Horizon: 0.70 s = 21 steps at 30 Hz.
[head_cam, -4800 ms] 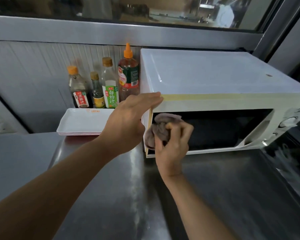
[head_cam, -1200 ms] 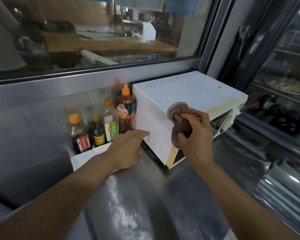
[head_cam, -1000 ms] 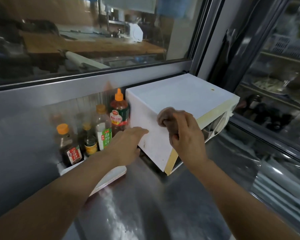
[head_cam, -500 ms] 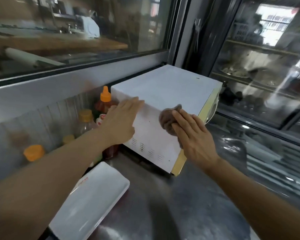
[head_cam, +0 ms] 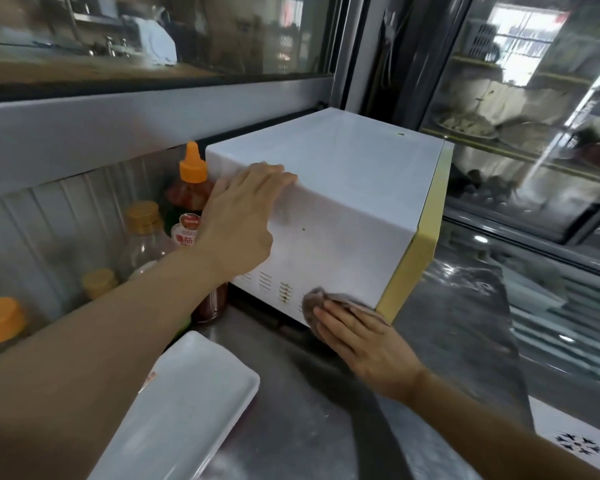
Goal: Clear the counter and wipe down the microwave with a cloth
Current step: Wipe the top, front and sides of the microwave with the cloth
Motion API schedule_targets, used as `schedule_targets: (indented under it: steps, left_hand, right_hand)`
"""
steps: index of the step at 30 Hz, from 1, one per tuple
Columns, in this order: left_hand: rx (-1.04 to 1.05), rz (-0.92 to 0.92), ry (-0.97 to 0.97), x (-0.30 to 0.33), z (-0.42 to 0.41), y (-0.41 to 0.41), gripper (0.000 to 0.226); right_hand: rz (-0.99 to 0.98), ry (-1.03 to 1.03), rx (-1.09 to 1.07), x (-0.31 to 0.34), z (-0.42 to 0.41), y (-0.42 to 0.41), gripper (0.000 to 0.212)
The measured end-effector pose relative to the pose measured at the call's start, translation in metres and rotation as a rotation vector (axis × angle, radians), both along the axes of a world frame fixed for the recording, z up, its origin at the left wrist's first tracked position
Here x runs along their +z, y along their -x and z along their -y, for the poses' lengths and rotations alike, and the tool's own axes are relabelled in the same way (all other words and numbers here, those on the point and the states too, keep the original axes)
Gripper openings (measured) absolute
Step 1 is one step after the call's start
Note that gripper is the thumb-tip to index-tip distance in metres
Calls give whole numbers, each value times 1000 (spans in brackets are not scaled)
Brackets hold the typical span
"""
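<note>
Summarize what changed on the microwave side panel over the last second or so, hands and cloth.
Right hand slid the cloth down the microwave side panel, from near the top edge to the bottom front corner by the vents. Left hand moved up from the panel's lower rear to brace over the top edge. Cloth stayed under the right hand; bottles unmoved.

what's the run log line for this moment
left hand: braces microwave top edge | right hand: presses cloth on lower side panel | step: wiping side
</note>
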<state>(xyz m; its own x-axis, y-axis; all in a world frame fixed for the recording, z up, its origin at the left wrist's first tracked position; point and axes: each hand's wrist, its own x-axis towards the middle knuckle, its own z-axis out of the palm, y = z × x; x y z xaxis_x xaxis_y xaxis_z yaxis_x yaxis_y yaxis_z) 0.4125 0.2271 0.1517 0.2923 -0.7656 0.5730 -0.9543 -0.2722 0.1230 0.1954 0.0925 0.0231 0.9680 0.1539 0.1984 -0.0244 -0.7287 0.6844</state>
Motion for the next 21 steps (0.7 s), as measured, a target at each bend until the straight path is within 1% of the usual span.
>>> schedule_targets:
  steps: [1,3,7,8,10,12,13,16,18,19,21]
  left_hand:
    - [-7,-5,7,2,0,0,77]
    - [-11,10,-10,7,-2,-3,75]
    - [-4,28,-53,24,-1,-14,67]
    - [2,40,-66,26,1,-15,65]
    - [23,61,-85,26,5,-16,62]
    - [43,37,-76,19,6,-17,66]
    - [43,26,-68,14,5,-18,70]
    - [37,37,-40,6,5,-20,79]
    - [31,45,-23,5,5,-20,81]
    - [27,46,-25,7,5,-20,81]
    - [25,44,-65,13,2,-22,80]
  right_hand:
    - [-18,16,0,4,-1,1,49]
    - [55,7,4,24,-1,4,47]
    - [456,-74,12,92,8,-4,42]
    - [530,-87,20,104,11,-10,43]
    - [596,-100,48,110,11,-20,45]
    - [549,-78,69,91,8,-28,44]
    - [477,-64,65,72,6,-29,45]
    - [166,-11,27,12,1,-19,47]
    - [-18,34,-16,-8,-2,-12,51]
    - [-74,51,-39,-9,-3,-9,52]
    - [-66,47,-31,1,-3,-6,48]
